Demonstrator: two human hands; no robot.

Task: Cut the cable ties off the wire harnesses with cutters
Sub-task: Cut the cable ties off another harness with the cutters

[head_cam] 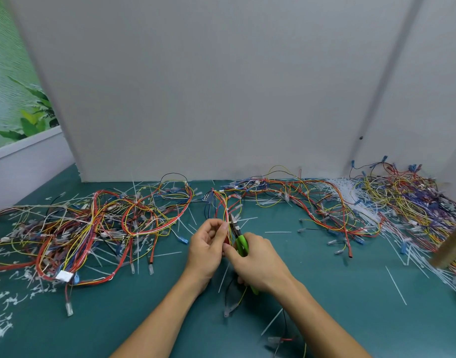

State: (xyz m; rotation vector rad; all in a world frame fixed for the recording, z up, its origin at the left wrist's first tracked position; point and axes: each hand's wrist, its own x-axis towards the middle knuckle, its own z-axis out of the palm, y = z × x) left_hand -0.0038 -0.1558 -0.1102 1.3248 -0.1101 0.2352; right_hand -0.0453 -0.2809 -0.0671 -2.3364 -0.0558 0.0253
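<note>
While we cut: our cutters point(240, 237) sit with their tips against the wire bundle point(225, 210), at what looks like a small white tie point(231, 222), though it is too small for us to be sure. We judge the snip itself to be the step in hand.
Left hand point(207, 250): thumb and fingers curl in and pinch the bundle just beside the tips.
Right hand point(258, 264): wrapped round the green handles. We cannot tell whether the blades have met.
Next move: we would squeeze on the tie alone, keep the blades off the wire coating, then pull the strip free.
Bundle: held up in the middle, over the mat point(325, 285), between the left heap point(92, 228) and the right heap point(402, 200).
Materials: thin, limp, glossy wires in red, yellow, blue and black. We also see clear-sleeved ends, stiff straight white strips point(396, 285) and curled offcuts point(4, 324) on the dull teal mat.
</note>
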